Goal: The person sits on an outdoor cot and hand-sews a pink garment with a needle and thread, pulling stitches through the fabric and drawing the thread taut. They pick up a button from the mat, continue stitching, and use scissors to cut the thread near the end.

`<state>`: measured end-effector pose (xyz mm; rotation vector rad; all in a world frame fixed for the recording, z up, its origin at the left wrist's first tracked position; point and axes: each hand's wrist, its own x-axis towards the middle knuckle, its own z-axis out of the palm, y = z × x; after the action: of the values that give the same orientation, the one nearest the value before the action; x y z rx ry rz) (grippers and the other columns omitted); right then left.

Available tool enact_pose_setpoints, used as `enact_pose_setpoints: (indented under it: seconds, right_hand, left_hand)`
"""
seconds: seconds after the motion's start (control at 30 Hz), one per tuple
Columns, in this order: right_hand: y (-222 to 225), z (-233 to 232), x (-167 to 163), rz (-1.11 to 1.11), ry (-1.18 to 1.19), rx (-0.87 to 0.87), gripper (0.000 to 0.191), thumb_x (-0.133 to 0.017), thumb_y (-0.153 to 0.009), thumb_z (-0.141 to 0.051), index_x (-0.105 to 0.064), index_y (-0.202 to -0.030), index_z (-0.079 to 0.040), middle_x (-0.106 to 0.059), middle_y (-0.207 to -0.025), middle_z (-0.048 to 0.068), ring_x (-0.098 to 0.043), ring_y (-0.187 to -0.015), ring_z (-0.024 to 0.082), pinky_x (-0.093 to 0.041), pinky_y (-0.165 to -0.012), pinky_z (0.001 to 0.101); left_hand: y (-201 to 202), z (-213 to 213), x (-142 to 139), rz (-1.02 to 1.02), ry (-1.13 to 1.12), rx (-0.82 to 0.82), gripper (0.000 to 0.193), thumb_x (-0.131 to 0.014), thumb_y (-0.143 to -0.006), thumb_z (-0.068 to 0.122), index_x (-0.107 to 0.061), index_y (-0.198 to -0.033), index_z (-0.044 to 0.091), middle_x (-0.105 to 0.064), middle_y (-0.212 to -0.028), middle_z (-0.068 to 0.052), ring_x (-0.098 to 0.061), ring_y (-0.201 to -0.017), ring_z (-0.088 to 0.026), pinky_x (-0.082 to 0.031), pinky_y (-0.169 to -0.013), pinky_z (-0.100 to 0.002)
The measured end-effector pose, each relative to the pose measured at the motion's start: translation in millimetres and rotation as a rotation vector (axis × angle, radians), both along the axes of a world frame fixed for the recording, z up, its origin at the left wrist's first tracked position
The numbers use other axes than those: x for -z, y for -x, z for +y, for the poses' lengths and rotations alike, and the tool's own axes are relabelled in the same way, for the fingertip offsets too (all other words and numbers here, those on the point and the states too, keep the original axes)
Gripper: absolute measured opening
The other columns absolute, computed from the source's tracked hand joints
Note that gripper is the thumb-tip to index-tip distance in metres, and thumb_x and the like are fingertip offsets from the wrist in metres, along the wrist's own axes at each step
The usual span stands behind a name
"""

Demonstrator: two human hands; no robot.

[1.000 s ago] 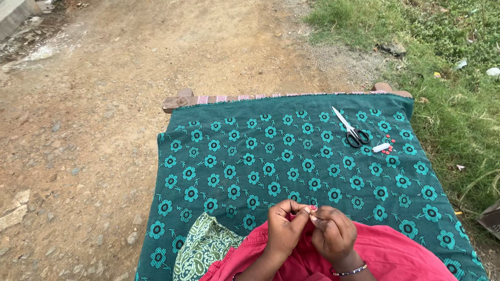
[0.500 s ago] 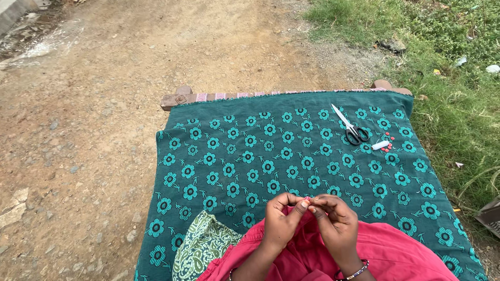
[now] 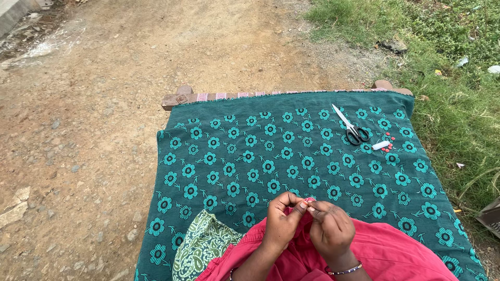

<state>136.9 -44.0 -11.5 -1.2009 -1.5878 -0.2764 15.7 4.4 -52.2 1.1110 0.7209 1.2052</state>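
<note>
Left hand (image 3: 281,221) and right hand (image 3: 329,227) meet fingertip to fingertip — both pinch small pink bit (image 3: 310,200) over pink cloth (image 3: 385,257). Bit looks tiny, light, slippery — fingertip hold only.

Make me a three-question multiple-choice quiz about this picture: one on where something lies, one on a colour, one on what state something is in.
1. Where do the scissors lie?
A. on the dirt
B. on the green spread, toward its far right
C. in the lap

2. What colour is the cloth in the lap?
A. pink
B. yellow
C. white

3. How are the two hands placed?
A. wide apart
B. fingertips pinched together
C. flat on the spread

Answers: 1 B, they rest on the flowered spread beside a small white tube. 2 A, it shows pink under the wrists. 3 B, the left hand and right hand meet at something tiny.
</note>
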Motion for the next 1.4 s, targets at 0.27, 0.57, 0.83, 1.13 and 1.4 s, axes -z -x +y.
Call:
enact_pose_setpoints:
  seconds: [0.27, 0.57, 0.83, 1.13, 1.4]
  right_hand:
    - [-3.4, 3.7, -1.8, -0.160, -0.083, -0.045, 0.014, -0.072, -0.078, 0.005, -0.068, -0.088, -0.004, -0.072, -0.097, 0.008, -0.073, -0.089, 0.027, -0.059, -0.077, 0.0373]
    - [-16.2, 4.0, 34.0, 0.886, 0.391, -0.293, 0.009, -0.065, -0.092, 0.010, -0.063, -0.092, 0.001, -0.071, -0.097, 0.013, -0.069, -0.090, 0.018, -0.058, -0.083, 0.0301]
    - [-31.3, 13.3, 36.4, 1.137, 0.463, -0.424, 0.011, -0.062, -0.091, 0.015, -0.061, -0.095, 0.004, -0.069, -0.098, 0.013, -0.069, -0.092, 0.016, -0.057, -0.085, 0.0287]
    - [-7.6, 9.4, -5.2, 0.449, 0.342, -0.163, 0.011, -0.065, -0.084, 0.012, -0.066, -0.088, 0.002, -0.071, -0.085, 0.010, -0.072, -0.079, 0.015, -0.057, -0.072, 0.0293]
    - [-27.0, 5.8, -13.9, 0.183, 0.288, -0.383, 0.017, -0.065, -0.077, 0.014, -0.063, -0.084, -0.001, -0.067, -0.081, 0.008, -0.069, -0.079, 0.018, -0.056, -0.071, 0.0288]
  left_hand:
    - [-7.8, 2.4, 7.3, -0.122, 0.242, 0.103, 0.007, -0.066, -0.099, 0.005, -0.068, -0.093, 0.001, -0.069, -0.088, 0.000, -0.057, -0.079, -0.005, -0.049, -0.073, -0.023]
    - [1.6, -16.5, -44.2, 0.450, -0.465, -0.255, 0.010, -0.068, -0.094, 0.001, -0.060, -0.088, -0.002, -0.067, -0.083, -0.017, -0.069, -0.072, -0.032, -0.053, -0.062, -0.038]
    - [8.5, -18.3, -65.4, 0.353, -0.450, -0.186, 0.019, -0.074, -0.090, 0.003, -0.070, -0.107, -0.004, -0.072, -0.091, -0.016, -0.073, -0.079, -0.028, -0.057, -0.069, -0.035]
    - [17.6, -7.8, -65.8, 0.440, -0.416, -0.103, 0.011, -0.067, -0.094, 0.003, -0.071, -0.103, -0.003, -0.073, -0.094, -0.015, -0.073, -0.080, -0.025, -0.057, -0.069, -0.033]
    - [29.8, 8.0, -45.8, 0.315, -0.223, 0.216, 0.012, -0.066, -0.095, 0.001, -0.073, -0.105, -0.003, -0.073, -0.092, -0.013, -0.070, -0.083, -0.021, -0.055, -0.075, -0.030]
